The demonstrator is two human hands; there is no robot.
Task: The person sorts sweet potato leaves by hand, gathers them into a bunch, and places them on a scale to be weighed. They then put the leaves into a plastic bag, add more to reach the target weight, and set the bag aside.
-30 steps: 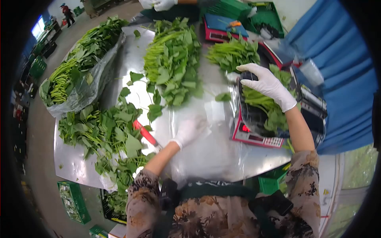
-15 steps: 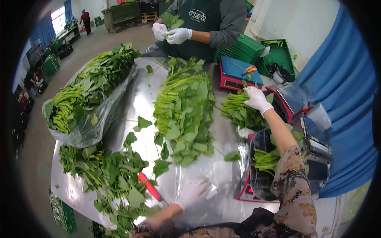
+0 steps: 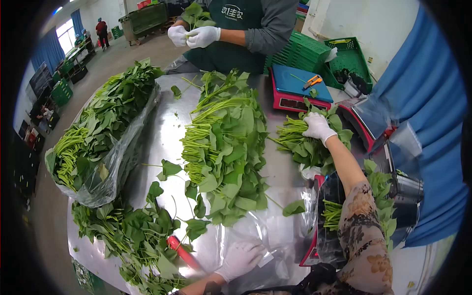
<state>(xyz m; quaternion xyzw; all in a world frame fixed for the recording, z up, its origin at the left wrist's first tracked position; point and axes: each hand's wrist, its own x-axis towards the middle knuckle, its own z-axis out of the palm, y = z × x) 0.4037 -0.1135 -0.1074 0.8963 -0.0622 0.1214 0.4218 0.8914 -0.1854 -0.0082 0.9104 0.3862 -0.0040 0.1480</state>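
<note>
My right hand (image 3: 318, 128), in a white glove, has its fingers curled down over a leafy green bunch (image 3: 306, 142) at the right of the metal table (image 3: 164, 108). My left hand (image 3: 242, 259), also gloved, lies near the front edge on clear plastic film (image 3: 263, 231), its fingers together; whether it pinches the film is hidden. A red-handled tool (image 3: 183, 251) lies to its left. A long pile of leafy greens (image 3: 228, 152) runs down the middle of the table. Under my right forearm, more stems (image 3: 333, 215) rest on a dark tray on a red scale (image 3: 310, 248).
Opposite stands a co-worker in a green apron (image 3: 236, 29), holding leaves in gloved hands. At left are a plastic-wrapped bundle of greens (image 3: 105, 128) and loose greens (image 3: 132, 231). A blue-topped scale (image 3: 300, 88) bears an orange cutter (image 3: 312, 81). Green crates (image 3: 300, 53) stand behind.
The view has shifted slightly. My left hand has drawn its fingers closer together on the film. My right hand remains on the bunch, its fingers more curled. The co-worker's hands stay on the leaves.
</note>
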